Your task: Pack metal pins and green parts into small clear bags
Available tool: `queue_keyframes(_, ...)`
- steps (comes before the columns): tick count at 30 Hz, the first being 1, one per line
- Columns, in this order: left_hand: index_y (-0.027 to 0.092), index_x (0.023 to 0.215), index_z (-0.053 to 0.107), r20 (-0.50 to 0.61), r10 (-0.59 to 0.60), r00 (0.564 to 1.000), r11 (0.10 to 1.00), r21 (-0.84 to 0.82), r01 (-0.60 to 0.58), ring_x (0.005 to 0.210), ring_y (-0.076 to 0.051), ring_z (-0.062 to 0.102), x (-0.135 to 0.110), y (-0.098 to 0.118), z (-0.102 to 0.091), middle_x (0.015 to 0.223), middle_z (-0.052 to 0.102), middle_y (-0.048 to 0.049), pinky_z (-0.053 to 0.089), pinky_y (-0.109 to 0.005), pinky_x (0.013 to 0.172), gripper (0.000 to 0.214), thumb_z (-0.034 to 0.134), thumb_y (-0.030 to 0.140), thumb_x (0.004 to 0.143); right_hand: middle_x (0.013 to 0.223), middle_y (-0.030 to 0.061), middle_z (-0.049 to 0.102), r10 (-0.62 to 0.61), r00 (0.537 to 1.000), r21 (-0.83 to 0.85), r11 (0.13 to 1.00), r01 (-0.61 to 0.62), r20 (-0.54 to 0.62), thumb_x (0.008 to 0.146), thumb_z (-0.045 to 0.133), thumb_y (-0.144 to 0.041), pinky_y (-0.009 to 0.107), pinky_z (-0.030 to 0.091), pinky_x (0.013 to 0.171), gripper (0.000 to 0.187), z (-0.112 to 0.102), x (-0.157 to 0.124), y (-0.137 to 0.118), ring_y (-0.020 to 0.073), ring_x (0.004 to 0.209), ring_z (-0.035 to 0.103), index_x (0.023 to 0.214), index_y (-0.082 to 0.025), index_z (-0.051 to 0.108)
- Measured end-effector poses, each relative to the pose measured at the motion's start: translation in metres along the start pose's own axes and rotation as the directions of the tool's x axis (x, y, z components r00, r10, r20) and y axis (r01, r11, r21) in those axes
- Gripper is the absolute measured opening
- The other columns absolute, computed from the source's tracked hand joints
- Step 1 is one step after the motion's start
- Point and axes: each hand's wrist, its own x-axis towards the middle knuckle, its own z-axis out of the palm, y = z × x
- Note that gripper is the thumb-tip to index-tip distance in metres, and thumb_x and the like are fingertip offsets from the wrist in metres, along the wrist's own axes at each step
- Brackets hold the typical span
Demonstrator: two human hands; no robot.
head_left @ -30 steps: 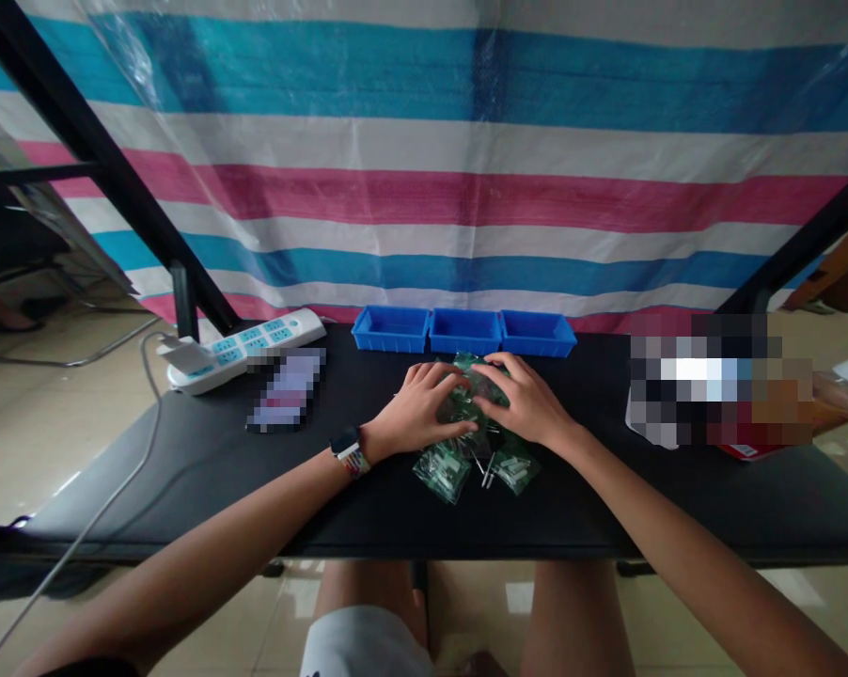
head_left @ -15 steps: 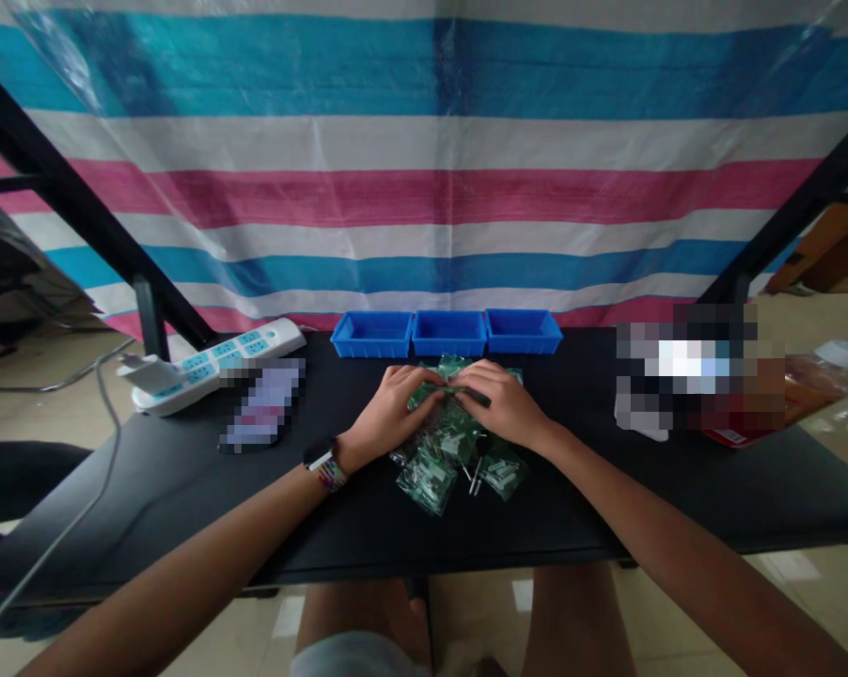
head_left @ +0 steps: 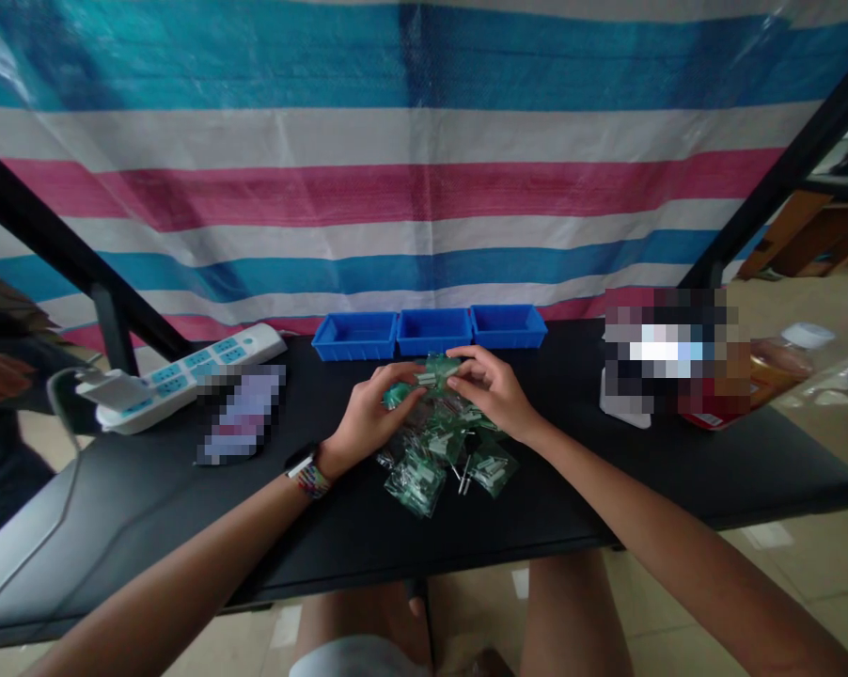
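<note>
Between my two hands is a small green-tinted clear plastic bag with short pale pieces inside. My left hand pinches its left side between thumb and fingers. At the bag's right side, my right hand grips it with bent fingers. Below them lies a heap of similar bags on the black table. One filled bag is at the heap's front, another bag to its right. Loose thin metal pieces rest between those two.
Three blue trays stand in a row behind the heap. A white power strip and a blurred phone-like object lie left. On the right are a pixelated object and a capped bottle. Another person's hand shows far left.
My hands have moved slightly apart, and the bag with its pieces now shows between them. The view has shifted a little, bringing another person in at the left.
</note>
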Motion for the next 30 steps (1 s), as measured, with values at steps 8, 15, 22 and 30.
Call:
queue_keyframes(8, 0.026, 0.128, 0.074, 0.056, 0.076, 0.996, 0.997, 0.018, -0.077, 0.117, -0.023, 0.075, 0.000, 0.006, -0.004, 0.127, 0.080, -0.0062, 0.060, -0.038, 0.104, 0.028, 0.066, 0.022, 0.102, 0.081, -0.0008, 0.069, -0.024, 0.998, 0.007, 1.000, 0.024, -0.062, 0.094, 0.076, -0.041, 0.033, 0.053, 0.073, 0.033, -0.004, 0.002, -0.004, 0.0192, 0.075, 0.068, 0.121, -0.024, 0.067)
queue_keyframes(15, 0.026, 0.112, 0.080, -0.004, 0.082, 0.997, 0.997, -0.012, -0.082, 0.108, -0.023, 0.073, 0.005, 0.006, -0.006, 0.109, 0.077, -0.0069, 0.060, -0.040, 0.097, 0.014, 0.069, 0.027, 0.103, 0.093, 0.0035, 0.073, -0.040, 0.999, -0.025, 0.999, 0.039, -0.006, 0.100, 0.068, -0.047, 0.037, 0.056, 0.082, 0.031, -0.004, -0.005, -0.009, 0.0226, 0.087, 0.070, 0.119, -0.023, 0.072)
queue_keyframes(22, 0.021, 0.096, 0.076, -0.065, -0.103, 0.993, 0.991, -0.096, 0.097, 0.081, -0.019, 0.072, 0.006, 0.004, -0.005, 0.090, 0.078, -0.0032, 0.059, -0.030, 0.075, 0.018, 0.074, 0.038, 0.101, 0.128, 0.0094, 0.072, -0.205, 0.978, -0.166, 0.964, 0.207, 0.033, 0.093, 0.076, -0.042, 0.049, 0.050, 0.113, 0.031, -0.001, -0.009, -0.016, 0.0294, 0.125, 0.066, 0.120, -0.026, 0.078)
queue_keyframes(30, 0.022, 0.139, 0.067, -0.035, -0.035, 0.999, 0.990, -0.140, 0.030, 0.091, -0.019, 0.077, 0.004, 0.010, -0.003, 0.100, 0.080, -0.0041, 0.062, -0.032, 0.087, 0.042, 0.076, 0.032, 0.099, 0.090, 0.0014, 0.076, -0.020, 0.999, -0.036, 0.999, 0.018, -0.046, 0.091, 0.079, -0.032, 0.039, 0.058, 0.088, 0.040, 0.003, -0.006, -0.002, 0.0224, 0.088, 0.075, 0.129, -0.023, 0.070)
